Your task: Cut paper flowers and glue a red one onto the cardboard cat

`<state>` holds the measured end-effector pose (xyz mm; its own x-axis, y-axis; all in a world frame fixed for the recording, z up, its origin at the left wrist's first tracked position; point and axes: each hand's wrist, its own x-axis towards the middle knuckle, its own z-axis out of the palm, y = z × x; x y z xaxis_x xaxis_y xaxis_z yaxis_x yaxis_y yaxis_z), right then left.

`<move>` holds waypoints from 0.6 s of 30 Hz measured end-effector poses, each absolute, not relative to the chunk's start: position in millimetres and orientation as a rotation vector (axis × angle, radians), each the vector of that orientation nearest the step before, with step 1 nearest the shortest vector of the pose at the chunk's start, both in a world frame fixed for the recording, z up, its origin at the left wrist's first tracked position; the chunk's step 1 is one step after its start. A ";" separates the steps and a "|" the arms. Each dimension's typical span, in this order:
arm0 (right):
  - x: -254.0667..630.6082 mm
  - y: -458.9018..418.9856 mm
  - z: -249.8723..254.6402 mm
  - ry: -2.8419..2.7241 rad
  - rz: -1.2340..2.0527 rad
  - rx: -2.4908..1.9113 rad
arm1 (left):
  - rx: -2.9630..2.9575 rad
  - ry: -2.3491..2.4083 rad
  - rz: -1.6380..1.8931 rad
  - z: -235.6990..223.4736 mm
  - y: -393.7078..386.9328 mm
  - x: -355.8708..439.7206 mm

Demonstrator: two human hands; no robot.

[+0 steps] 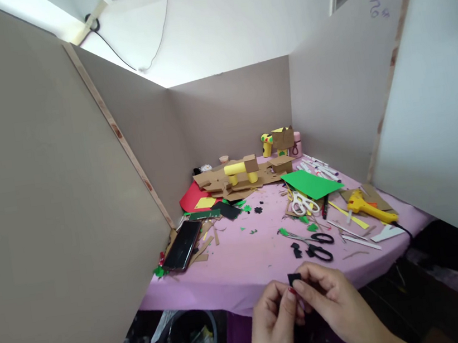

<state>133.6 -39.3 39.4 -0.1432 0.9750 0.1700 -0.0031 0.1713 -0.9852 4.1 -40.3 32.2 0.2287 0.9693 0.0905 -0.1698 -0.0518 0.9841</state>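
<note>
At the table's front edge, my left hand [275, 314] and my right hand [327, 296] meet, fingertips pinched together on a small black paper piece [294, 279]. The piece's upper part stands out above the fingertips; its lower part is hidden by them. Just beyond my hands lie black-handled scissors [321, 245], spread apart, with several small black paper scraps [296, 250] beside them. Farther back stands a yellow tube model [235, 169] with a brown cardboard box end, resting on cardboard pieces.
A yellow glue gun [371, 207] lies right, near white scissors [304, 203] and a green sheet [311, 183]. A phone [183, 246] rests at the left edge. Markers [323, 167] lie back right. Grey panels [234, 114] surround the pink-covered table [240, 254]; a bin [184, 340] stands below.
</note>
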 end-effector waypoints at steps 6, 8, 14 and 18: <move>135.6 -41.5 37.9 -1.291 1.238 -1.018 | 1.524 1.051 1.258 30.6 -44.8 2.4; 136.5 -42.2 37.4 -1.227 1.325 -0.949 | 1.528 1.037 1.259 28.7 -45.3 3.2; 142.3 -42.4 37.0 -1.043 1.342 -0.898 | 1.135 0.847 1.101 23.7 -41.7 5.4; 144.1 -44.0 37.3 -1.055 1.369 -0.876 | 0.962 0.778 1.071 22.3 -38.5 11.7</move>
<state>144.1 -44.0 37.3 -0.0811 0.9939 0.0743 -0.3249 0.0441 -0.9447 11.7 -38.5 22.3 0.3026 0.9510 -0.0644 -0.3557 0.1753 0.9180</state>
